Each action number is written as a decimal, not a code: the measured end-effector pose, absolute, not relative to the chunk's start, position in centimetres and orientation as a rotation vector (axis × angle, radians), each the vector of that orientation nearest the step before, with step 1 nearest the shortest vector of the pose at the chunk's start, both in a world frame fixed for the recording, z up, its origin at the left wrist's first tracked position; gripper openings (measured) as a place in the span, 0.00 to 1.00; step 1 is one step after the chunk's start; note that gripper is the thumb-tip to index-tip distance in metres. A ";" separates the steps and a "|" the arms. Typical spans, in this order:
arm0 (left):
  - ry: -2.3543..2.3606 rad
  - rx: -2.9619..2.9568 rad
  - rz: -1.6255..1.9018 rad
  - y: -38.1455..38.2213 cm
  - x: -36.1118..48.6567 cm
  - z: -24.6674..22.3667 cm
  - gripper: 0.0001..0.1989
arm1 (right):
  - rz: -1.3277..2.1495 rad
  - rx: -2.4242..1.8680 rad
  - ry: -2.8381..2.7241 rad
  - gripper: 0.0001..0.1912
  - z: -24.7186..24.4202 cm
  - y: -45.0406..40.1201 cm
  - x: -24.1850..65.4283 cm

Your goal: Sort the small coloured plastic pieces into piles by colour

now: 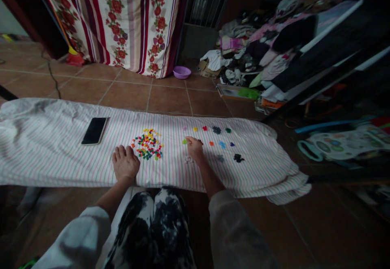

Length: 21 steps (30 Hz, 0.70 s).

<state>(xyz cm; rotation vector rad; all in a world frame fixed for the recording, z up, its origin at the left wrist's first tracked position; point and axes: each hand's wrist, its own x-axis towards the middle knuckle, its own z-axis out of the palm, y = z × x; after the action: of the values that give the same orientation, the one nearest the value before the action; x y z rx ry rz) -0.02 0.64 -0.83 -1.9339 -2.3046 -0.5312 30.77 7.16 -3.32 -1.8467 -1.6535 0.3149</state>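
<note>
A loose pile of small mixed-colour pieces (148,144) lies on a striped cloth (67,159). My left hand (125,162) rests flat on the cloth just left of the pile, fingers apart. To the right of the pile, my right hand (195,147) has its fingers drawn together at the small light-green group (184,142); whether a piece is between them is too small to tell. Small single-colour groups lie around and beyond it, among them yellow (195,129), red (204,128), orange (211,143), light blue (222,144), white (189,159) and black (238,158).
A dark-screened phone (95,131) lies on the cloth at the left. Beyond the cloth are a floral curtain (122,25), a purple basin (182,72) and a heap of clothes (243,49). A dark slanted bar crosses the right side.
</note>
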 end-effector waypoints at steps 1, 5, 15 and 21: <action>-2.303 -1.934 -0.517 0.6 0.0 -0.8 0.22 | 0.335 -1.837 -1.647 0.20 -3.3 7.1 30.8; -2.282 -1.928 -0.463 0.7 0.0 -0.9 0.22 | 0.412 -1.822 -1.609 0.21 -3.3 6.9 30.6; -2.317 -1.924 -0.451 0.9 0.0 -1.0 0.23 | 0.316 -1.807 -1.561 0.22 -2.4 6.6 30.5; -2.320 -1.917 -0.486 0.8 -0.1 -1.3 0.23 | 0.231 -1.685 -1.647 0.18 0.2 5.8 27.0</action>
<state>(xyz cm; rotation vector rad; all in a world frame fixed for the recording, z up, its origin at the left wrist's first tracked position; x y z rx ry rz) -0.14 0.83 -1.25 -1.9173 -2.3203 -0.4859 27.00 5.80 0.23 -1.6851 -1.6469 0.2313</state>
